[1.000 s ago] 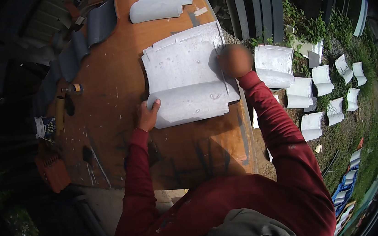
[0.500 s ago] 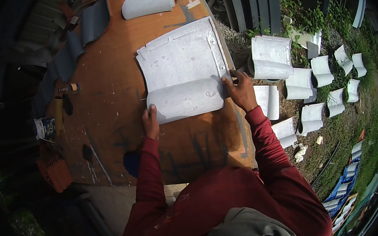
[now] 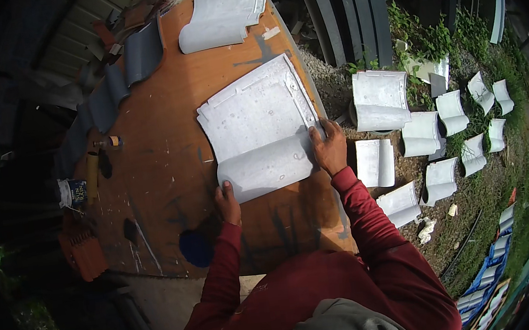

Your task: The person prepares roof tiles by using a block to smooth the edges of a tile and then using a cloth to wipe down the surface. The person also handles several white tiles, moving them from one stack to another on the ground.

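Observation:
Between my hands is a whitish-grey curved roof tile (image 3: 260, 123), slightly tilted over the brown wooden table (image 3: 149, 170). My left hand (image 3: 228, 205) grips its near left corner, thumb on top and the other fingers hidden beneath. At the tile's right edge, my right hand (image 3: 329, 146) is closed round the rim near the lower corner. Another whitish roof tile (image 3: 222, 11) lies at the table's far end. A round dark blue object (image 3: 196, 248) sits on the table just left of my left forearm.
Dark grey tiles (image 3: 143, 51) line the table's far left edge. A small paint can (image 3: 73, 193), a tube (image 3: 92, 173) and an orange ribbed piece (image 3: 84, 255) stand at the left. Several whitish tiles (image 3: 440, 180) rest on the ground to the right, beside long dark strips (image 3: 352, 14).
The tile has turned slightly counter-clockwise in both hands, its right side swinging away from me. The whole view has shifted, so the table and things around it appear lower.

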`<state>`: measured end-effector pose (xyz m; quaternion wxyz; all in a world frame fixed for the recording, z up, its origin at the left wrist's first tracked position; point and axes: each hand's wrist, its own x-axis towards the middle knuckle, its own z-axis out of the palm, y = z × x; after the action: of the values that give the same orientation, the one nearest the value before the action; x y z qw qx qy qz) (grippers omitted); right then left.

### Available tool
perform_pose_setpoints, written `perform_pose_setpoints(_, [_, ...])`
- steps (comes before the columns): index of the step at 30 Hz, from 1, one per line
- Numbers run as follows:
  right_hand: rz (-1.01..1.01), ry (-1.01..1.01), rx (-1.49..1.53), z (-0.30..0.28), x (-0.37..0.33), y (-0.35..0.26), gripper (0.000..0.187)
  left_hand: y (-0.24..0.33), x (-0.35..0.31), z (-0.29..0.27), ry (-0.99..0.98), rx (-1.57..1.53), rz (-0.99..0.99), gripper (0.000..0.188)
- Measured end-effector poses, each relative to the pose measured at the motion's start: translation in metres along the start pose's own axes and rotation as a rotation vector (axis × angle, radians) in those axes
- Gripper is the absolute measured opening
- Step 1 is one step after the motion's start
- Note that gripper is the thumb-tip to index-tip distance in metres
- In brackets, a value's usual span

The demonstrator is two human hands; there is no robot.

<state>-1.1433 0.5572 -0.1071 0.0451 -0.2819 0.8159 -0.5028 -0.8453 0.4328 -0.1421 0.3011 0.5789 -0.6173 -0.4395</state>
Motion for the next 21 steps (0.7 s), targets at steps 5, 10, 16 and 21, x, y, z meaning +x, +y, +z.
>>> perform_pose_setpoints(5, [-0.089, 0.016, -0.041, -0.018, 0.024, -0.019, 0.044, -0.048, 0.044, -0.027, 0.164, -0.203, -0.094, 0.057])
perform_pose_setpoints(10, [-0.009, -0.066, 0.454, 0.008, 0.147, -0.045, 0.051, -0.097, 0.056, -0.026, 0.515, 0.695, 0.375, 0.048])
perform_pose_setpoints(16, [0.559, -0.526, 0.862, 0.129, 0.332, -0.022, 0.071, -0.095, 0.054, -0.020, 0.505, 0.628, 0.286, 0.052])
perform_pose_setpoints(21, [0.514, -0.422, 0.756, 0.226, 0.407, -0.019, 0.055, -0.108, 0.068, -0.015, 0.465, 0.592, 0.321, 0.049])
